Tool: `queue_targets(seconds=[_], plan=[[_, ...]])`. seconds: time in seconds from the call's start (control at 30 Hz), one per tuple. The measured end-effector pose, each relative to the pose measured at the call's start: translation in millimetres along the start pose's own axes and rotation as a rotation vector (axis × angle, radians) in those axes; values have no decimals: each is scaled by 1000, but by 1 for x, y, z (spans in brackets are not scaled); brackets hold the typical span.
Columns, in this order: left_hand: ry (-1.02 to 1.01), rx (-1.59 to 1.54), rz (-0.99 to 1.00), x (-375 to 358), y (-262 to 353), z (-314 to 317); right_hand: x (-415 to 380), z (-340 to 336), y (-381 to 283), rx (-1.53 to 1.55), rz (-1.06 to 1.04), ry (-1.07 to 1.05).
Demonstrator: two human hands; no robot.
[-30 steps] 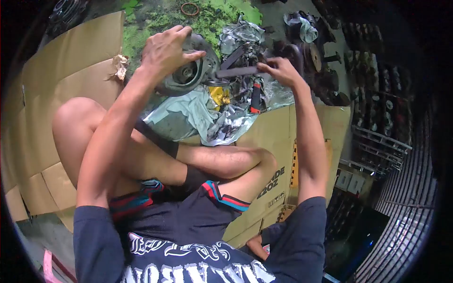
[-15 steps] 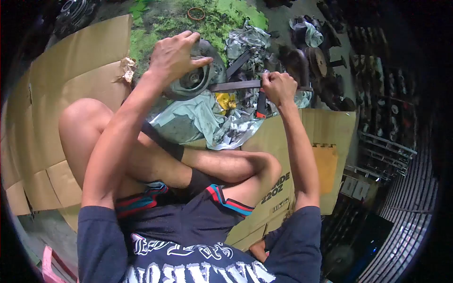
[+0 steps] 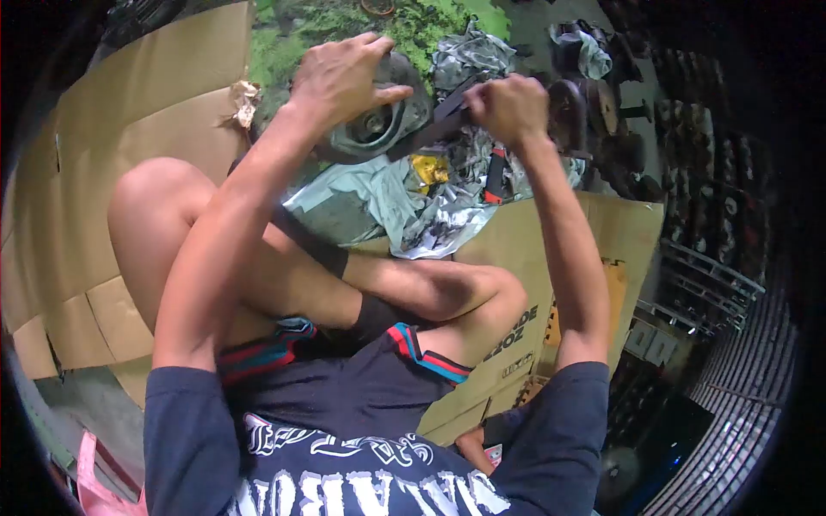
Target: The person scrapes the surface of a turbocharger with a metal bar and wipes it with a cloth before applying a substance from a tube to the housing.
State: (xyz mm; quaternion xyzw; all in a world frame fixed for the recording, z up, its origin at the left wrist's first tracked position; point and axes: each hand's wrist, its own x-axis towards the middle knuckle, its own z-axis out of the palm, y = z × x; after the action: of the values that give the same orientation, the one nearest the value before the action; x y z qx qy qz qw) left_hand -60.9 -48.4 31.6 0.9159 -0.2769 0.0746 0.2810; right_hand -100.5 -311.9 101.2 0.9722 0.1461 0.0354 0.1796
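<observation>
Up front, a round grey metal part with a ring-shaped opening rests at the edge of the green mat. My left hand grips its upper left side, thumb over the rim. The fingers of my right hand are closed around the end of a flat dark bar, which is blurred and slants down left to the metal part's lower edge. Below them lie pale green cloth, a yellow scrap and a red and black handled tool.
Cardboard sheets lie on the left and under my legs. Crumpled plastic sits beyond the metal part. Dark metal parts stand at the right, near a metal rack. A pink object is at the bottom left.
My right hand has moved up, and the bar has swung from nearly level to a slant. The red and black tool shows more fully. The whole view has shifted slightly.
</observation>
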Motion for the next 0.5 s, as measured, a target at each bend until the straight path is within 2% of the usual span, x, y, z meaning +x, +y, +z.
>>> queue_targets(seconds=[0.03,0.2,0.27,0.3,0.4,0.47,0.5], plan=[[13,7,13,1,0,1,2,11,-3,-22,-76,-21],[30,-13,-2,0,-6,7,7,16,4,-23,-48,-29],[7,-3,13,2,-3,4,5,22,-9,6,-129,1],[4,13,13,0,4,3,6,20,-8,-1,-174,-72],[15,28,0,-5,4,5,19,11,7,45,-75,6],[63,22,32,-5,-3,7,10,17,3,4,-89,-18],[38,33,22,-5,-2,4,1,22,-4,25,-68,-126]])
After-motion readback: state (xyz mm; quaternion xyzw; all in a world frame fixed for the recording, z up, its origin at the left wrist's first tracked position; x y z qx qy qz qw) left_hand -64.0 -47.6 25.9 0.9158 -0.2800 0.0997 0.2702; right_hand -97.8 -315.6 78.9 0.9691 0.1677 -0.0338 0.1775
